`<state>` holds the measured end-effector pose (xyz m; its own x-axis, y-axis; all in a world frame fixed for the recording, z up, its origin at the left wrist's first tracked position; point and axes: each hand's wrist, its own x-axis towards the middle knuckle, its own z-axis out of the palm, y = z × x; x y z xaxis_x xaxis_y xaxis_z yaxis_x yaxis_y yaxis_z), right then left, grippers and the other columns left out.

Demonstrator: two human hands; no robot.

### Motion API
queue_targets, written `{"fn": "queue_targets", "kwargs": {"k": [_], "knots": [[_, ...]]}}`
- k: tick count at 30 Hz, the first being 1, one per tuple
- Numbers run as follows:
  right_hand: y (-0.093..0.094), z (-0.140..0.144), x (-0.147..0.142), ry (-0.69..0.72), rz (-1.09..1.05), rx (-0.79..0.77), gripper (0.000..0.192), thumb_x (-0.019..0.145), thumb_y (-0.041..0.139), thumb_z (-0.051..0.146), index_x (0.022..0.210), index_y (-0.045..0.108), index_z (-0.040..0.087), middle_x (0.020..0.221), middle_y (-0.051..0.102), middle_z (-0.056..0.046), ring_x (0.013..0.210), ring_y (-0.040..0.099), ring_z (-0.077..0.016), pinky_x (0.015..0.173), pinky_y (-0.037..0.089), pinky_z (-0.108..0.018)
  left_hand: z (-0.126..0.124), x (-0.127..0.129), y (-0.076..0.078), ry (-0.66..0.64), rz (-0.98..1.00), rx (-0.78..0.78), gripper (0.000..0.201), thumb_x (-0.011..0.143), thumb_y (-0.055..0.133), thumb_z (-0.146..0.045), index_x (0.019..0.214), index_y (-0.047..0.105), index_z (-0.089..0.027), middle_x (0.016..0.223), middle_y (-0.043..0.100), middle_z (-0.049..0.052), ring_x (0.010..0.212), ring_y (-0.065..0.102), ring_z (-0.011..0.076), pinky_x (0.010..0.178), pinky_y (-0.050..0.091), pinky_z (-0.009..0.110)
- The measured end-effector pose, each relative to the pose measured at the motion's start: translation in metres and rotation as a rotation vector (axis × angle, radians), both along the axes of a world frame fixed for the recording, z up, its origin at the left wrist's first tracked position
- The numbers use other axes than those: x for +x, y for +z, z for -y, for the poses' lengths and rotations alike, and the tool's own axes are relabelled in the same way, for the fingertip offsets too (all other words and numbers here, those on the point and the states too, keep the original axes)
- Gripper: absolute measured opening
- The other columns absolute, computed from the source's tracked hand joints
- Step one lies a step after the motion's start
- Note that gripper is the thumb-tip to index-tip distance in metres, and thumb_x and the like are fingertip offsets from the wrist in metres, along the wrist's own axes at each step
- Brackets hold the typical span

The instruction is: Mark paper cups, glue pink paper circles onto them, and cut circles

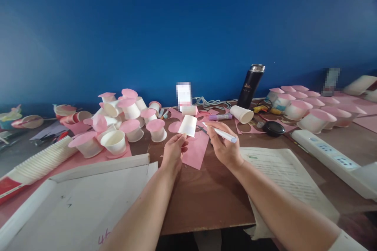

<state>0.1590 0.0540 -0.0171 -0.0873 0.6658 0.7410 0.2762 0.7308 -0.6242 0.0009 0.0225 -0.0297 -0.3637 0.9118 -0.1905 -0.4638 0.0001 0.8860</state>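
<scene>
Between the fingers and thumb of my left hand (173,150) is a white paper cup (187,125), pinched at its near edge and tilted. My right hand (225,145) grips a white marker (221,133) like a pen, its tip pointing toward the cup but apart from it. Beneath the cup lies a sheet of pink paper (196,151). A purple marker (220,117) and a white cup on its side (242,114) rest just beyond my right hand. A dark, narrow object by the right fingers is partly hidden.
Several cups with pink paper discs (156,129) crowd the left side, beside a long stack of cups (47,160). More pink-topped cups (316,119) stand at right, near a power strip (326,153). A black flask (250,86) stands by the blue wall; printed paper (279,172) lies right.
</scene>
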Motion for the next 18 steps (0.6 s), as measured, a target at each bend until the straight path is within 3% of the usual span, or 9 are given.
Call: {"fn": "queue_targets", "kwargs": {"k": [5,11,18], "knots": [[0.001,0.001,-0.002,-0.004,0.021,0.032,0.021,0.092,0.052,0.023,0.109,0.063,0.026,0.103,0.069,-0.006,0.096,0.064,-0.0215,0.088,0.052,-0.040,-0.001,-0.001,0.000,-0.032,0.124,0.045,0.035,0.051,0.085,-0.027,0.075,0.064,-0.013,0.069,0.057,-0.002,0.054,0.046,0.0025,0.049,0.034,0.016],[-0.003,-0.008,0.001,-0.150,-0.038,0.042,0.026,0.092,0.049,0.023,0.116,0.059,0.026,0.112,0.064,-0.008,0.104,0.060,-0.0226,0.092,0.051,-0.043,-0.004,-0.005,-0.002,-0.022,0.177,0.130,0.033,0.055,0.085,-0.026,0.074,0.061,-0.014,0.070,0.057,-0.003,0.054,0.048,0.0022,0.048,0.036,0.015],[-0.006,-0.018,0.006,-0.264,-0.116,0.037,0.042,0.088,0.053,0.026,0.130,0.046,0.025,0.126,0.055,-0.012,0.110,0.057,-0.0235,0.095,0.048,-0.046,-0.003,-0.004,-0.002,-0.130,0.153,0.066,0.028,0.061,0.082,-0.023,0.080,0.065,-0.012,0.080,0.062,0.001,0.055,0.048,0.0013,0.046,0.038,0.012]]}}
